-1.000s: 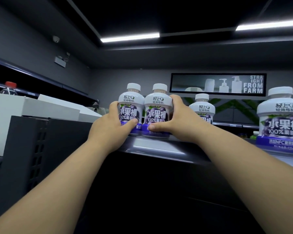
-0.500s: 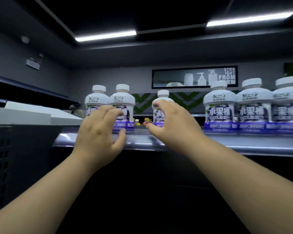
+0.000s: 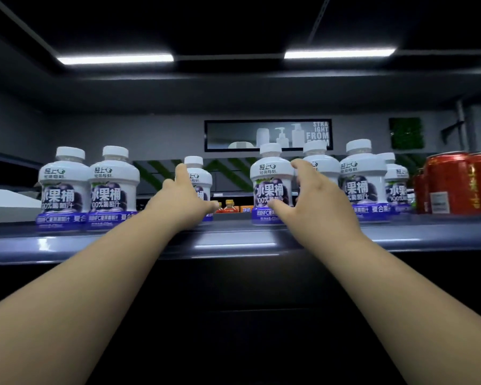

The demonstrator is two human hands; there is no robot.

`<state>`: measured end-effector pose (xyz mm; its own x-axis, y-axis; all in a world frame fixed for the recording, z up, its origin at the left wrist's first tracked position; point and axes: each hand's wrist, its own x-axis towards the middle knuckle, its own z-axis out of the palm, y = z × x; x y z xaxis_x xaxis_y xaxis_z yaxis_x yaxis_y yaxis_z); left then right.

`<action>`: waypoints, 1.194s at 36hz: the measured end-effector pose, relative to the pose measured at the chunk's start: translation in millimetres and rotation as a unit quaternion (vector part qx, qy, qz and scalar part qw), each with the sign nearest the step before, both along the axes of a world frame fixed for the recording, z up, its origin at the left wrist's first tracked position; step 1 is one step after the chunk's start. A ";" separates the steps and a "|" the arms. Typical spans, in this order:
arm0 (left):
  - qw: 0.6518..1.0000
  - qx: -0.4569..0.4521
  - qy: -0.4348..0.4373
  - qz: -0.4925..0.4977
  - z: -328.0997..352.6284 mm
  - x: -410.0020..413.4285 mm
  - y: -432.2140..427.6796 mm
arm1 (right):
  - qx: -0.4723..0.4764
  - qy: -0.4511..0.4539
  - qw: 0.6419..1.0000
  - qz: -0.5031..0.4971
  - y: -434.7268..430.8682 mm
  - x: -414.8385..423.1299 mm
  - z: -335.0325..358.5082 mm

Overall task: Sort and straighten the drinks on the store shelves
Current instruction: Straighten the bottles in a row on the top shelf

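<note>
Fingers spread, gripping nothing — left hand (image 3: 184,202) reaches at 1 set-back bottle (image 3: 203,180), right hand (image 3: 315,202) beside a front bottle (image 3: 270,184) on the shelf (image 3: 233,241).

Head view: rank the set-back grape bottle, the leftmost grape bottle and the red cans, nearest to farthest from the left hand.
1. The set-back grape bottle, mid-shelf, just behind the fingers of the left hand.
2. The leftmost grape bottle, at the left end of the shelf.
3. The red cans, at the far right.
</note>
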<state>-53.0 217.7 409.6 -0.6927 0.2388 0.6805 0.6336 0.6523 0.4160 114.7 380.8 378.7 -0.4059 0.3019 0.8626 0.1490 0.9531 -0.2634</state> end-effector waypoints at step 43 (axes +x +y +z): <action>0.995 -0.023 -0.030 -0.095 10.4 -18.7 6.6 | 0.037 -0.079 0.995 -0.053 -3.9 -29.3 6.9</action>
<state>-71.7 224.3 420.0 -0.6709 0.3990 0.6251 0.7222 0.5429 0.4286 85.4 376.9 385.6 -0.5068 0.2881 0.8125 0.2842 0.9456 -0.1580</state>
